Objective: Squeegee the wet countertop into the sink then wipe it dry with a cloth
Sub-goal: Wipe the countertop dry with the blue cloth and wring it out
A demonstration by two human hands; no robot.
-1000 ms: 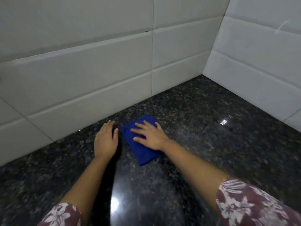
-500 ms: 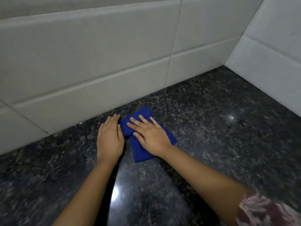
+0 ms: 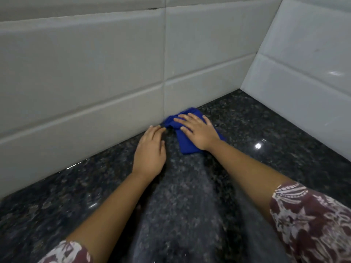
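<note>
A person's right hand (image 3: 199, 132) lies flat, fingers spread, on a folded blue cloth (image 3: 185, 143), pressing it against a dark speckled stone tabletop (image 3: 190, 205) at the foot of a white tiled wall (image 3: 85, 73). The grip of that hand is open: the palm bears down on the cloth and the fingers do not curl around it. The cloth sits near the back edge of the tabletop, its far end bunched where stone meets tile. The left hand (image 3: 151, 150) rests palm-down on the bare stone just beside the cloth, its grip open and empty, fingertips (image 3: 154, 129) reaching toward the bunched corner; whether they touch it cannot be told. A second tiled wall (image 3: 303, 73) closes the corner at right. Both forearms are bare below dark red floral sleeves (image 3: 311, 221). Light glints on the shiny stone.
</note>
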